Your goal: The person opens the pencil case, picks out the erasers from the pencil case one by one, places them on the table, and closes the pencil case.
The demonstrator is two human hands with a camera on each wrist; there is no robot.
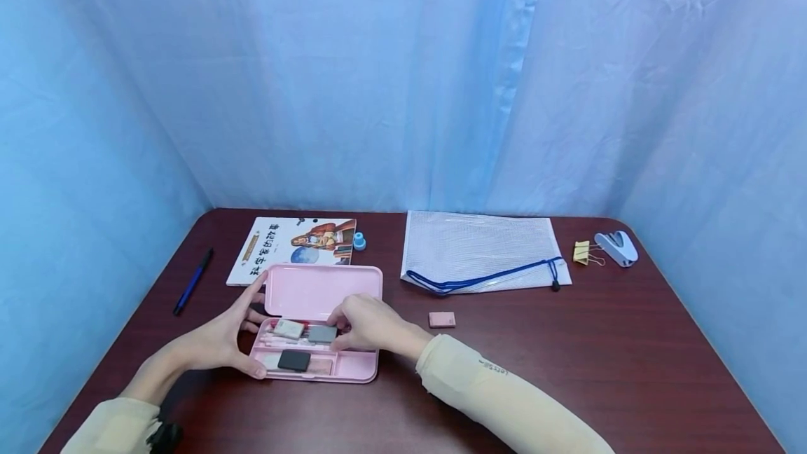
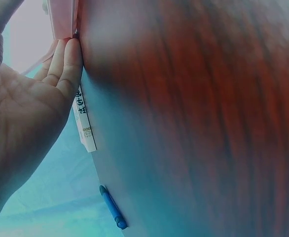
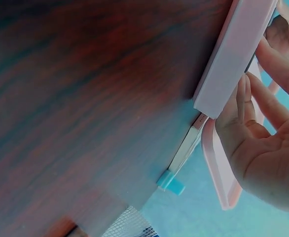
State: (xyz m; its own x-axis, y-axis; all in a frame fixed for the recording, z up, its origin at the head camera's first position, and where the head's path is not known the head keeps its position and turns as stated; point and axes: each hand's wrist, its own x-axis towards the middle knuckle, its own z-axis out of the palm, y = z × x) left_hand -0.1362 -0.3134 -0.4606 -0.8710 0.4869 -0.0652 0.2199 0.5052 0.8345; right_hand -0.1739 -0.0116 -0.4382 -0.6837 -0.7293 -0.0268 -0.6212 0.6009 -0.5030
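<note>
A pink pencil case (image 1: 356, 368) lies with its lid raised. In its rear compartment are pens, a whitish eraser (image 1: 288, 328) and a grey eraser (image 1: 323, 334); a black eraser (image 1: 293, 360) sits in the front one, over pale and pinkish pieces. My right hand (image 1: 368, 324) reaches in from the right, thumb and fingertips pinching the grey eraser's right end. In the right wrist view, the case wall hides that contact. My left hand (image 1: 217, 338) spans the case's left side, thumb at the front corner, the other fingers extended near the hinge.
Behind the case lies an illustrated book (image 1: 271, 251) with a small blue bottle-shaped item (image 1: 359, 241) beside it. A blue pen (image 1: 192, 282) is at left. Rightward are a pink eraser (image 1: 441, 319), a mesh pouch (image 1: 479, 251), a yellow binder clip (image 1: 581, 252) and a light-blue stapler (image 1: 616, 249).
</note>
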